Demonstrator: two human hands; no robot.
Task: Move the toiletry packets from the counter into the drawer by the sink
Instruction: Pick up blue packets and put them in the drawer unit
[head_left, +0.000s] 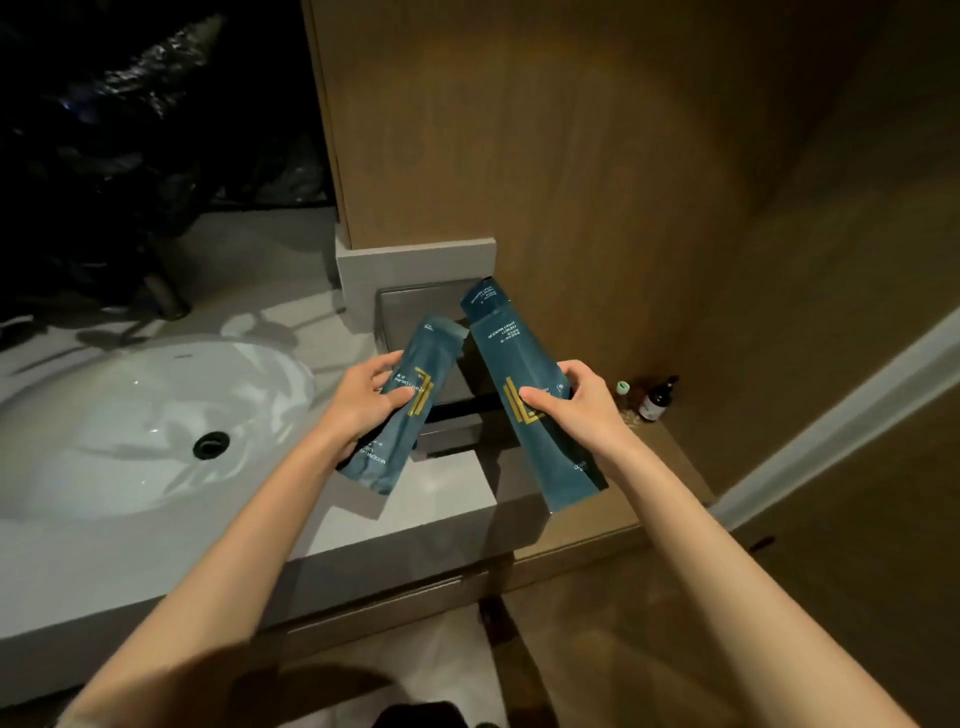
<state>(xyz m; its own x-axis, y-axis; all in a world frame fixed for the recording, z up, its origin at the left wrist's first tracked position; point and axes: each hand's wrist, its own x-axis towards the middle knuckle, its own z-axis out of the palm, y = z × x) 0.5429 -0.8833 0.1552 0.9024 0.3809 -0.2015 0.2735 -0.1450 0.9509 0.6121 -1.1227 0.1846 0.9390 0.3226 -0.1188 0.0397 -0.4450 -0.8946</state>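
Observation:
My left hand (361, 400) grips a short teal toiletry packet (402, 415) with gold lines, held tilted above the grey counter (447, 499) to the right of the sink. My right hand (582, 402) grips a longer teal packet (524, 384) of the same design, its lower end hanging past the counter's right edge. Behind and between the two packets sits a dark box-like tray or drawer (415, 306) against the wall; its inside is mostly hidden by the packets.
A white oval sink (130, 426) with a dark drain (211, 445) fills the left, with a dark faucet (166, 296) behind it. A wooden wall panel (597, 156) rises ahead. On a low wooden ledge (660, 467) at right stand a small brown bottle (657, 400) and a green-capped item (623, 387).

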